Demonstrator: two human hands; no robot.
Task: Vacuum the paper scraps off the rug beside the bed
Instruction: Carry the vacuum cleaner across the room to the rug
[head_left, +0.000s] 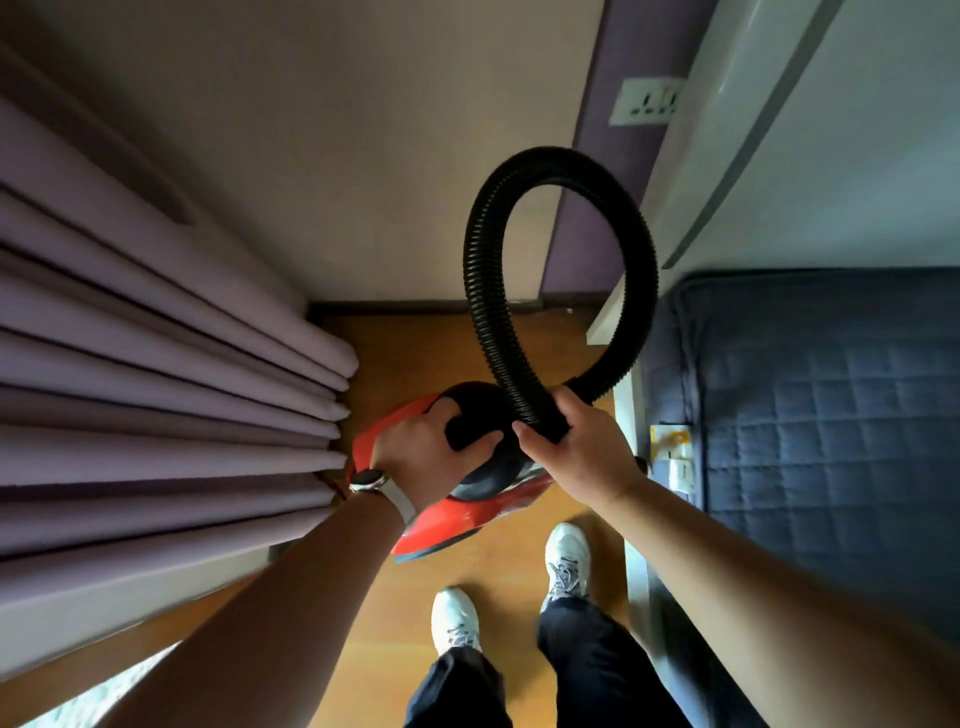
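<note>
Our left hand (431, 452) is curling its fingers round the black handle on top of the red vacuum cleaner (467, 512) and gripping it, with a watch (369, 478) sitting on that wrist. Our right hand (576, 449) is closing round the black ribbed hose (558, 161), thumb and fingers clamping it just beside the vacuum's body.

Nearest to us, our dark trousers (587, 660) and white trainers (568, 558) are standing on the wooden floor (400, 358), right foot ahead of left. A pale patterned patch (119, 691) is showing at the lower left, too blurred for us to name.

Just beyond the trainers we are holding the vacuum cleaner over the floor, between the lilac curtain (156, 364) on the left and the bed (831, 415) on the right; we cannot tell whether its base is touching the boards. Whatever its body is holding is hidden from us.

Above our right hand the hose is arching in a tall loop, both runs meeting near our grip. A white and yellow packet (672, 454) is lying at the mattress edge. Farthest off, a wall socket (649, 101) is sitting on the purple wall strip
</note>
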